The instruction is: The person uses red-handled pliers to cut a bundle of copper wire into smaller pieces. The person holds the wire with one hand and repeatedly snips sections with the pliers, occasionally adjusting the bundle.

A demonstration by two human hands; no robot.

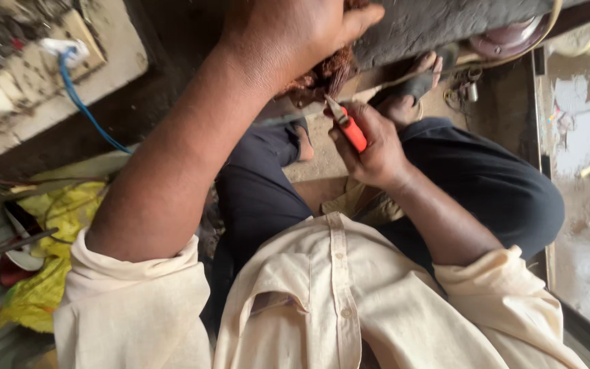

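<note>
Under the raised left hand [288, 34] grasping copper windings [322, 74], right hand [370, 147] clenches orange-handled cutters [349, 126].

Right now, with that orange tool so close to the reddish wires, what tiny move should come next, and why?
Probably ease the orange-handled tool a little forward. Its metal tip points at the reddish-brown wire bundle but looks just short of it. The left hand already grips the bundle against the dark slab, and the right hand holds the tool.
</note>
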